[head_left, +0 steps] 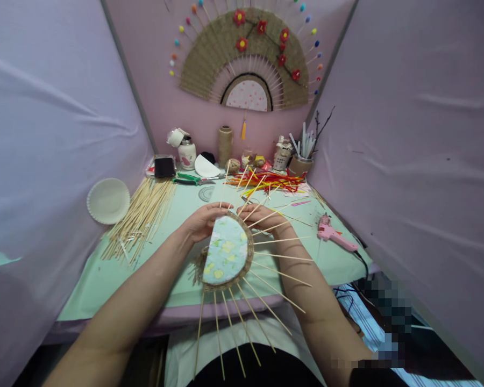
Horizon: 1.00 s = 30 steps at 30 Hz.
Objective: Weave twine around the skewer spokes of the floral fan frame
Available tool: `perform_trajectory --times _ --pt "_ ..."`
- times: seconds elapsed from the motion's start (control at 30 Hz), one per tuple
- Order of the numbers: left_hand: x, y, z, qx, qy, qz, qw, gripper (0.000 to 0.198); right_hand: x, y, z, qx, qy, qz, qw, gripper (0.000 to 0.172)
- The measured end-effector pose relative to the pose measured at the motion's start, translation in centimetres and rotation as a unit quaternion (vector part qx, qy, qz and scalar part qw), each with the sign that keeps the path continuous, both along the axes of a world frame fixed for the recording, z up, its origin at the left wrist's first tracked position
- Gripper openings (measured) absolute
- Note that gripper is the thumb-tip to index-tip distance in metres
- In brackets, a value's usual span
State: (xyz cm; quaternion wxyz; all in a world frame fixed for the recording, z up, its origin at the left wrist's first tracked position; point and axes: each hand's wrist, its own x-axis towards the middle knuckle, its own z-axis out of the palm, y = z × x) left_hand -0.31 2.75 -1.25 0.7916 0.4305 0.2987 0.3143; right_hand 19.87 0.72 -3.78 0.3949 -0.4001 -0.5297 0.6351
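I hold a half-made fan (227,251) over the near edge of the table: a floral paper half-disc edged with jute twine, with several thin bamboo sticks spreading from it toward me and to the right. My left hand (204,220) grips its far left rim, fingers curled over the edge. My right hand (262,214) pinches the far right rim among the sticks.
A pile of bamboo sticks (143,215) and a paper plate (108,200) lie at the left. A pink glue gun (334,235) rests at the right. Green pliers (189,179), coloured sticks (268,180), a twine spool (225,144) and jars line the back. A finished fan (246,56) hangs on the wall.
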Motion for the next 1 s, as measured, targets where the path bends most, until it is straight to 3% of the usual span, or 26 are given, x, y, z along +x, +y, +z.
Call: perform_trajectory --times 0.1,0.53,0.83,1.0 --pt "0.22 -0.08 0.07 -0.002 0.002 0.011 1.000 0.035 -0.01 0.21 -0.01 -0.015 -0.002 0.042 0.999 0.029" --pt "0.62 -0.68 0.06 -0.020 0.078 0.040 0.996 0.027 -0.59 0.13 0.28 -0.019 -0.025 0.043 0.999 0.033" --pt "0.54 -0.56 0.36 0.004 0.063 0.112 0.992 0.026 -0.01 0.34 0.42 -0.001 -0.016 0.023 1.000 0.026" --pt "0.30 -0.35 0.39 -0.002 0.055 0.110 0.992 0.024 0.29 0.42 0.45 0.023 -0.017 0.019 0.999 0.029"
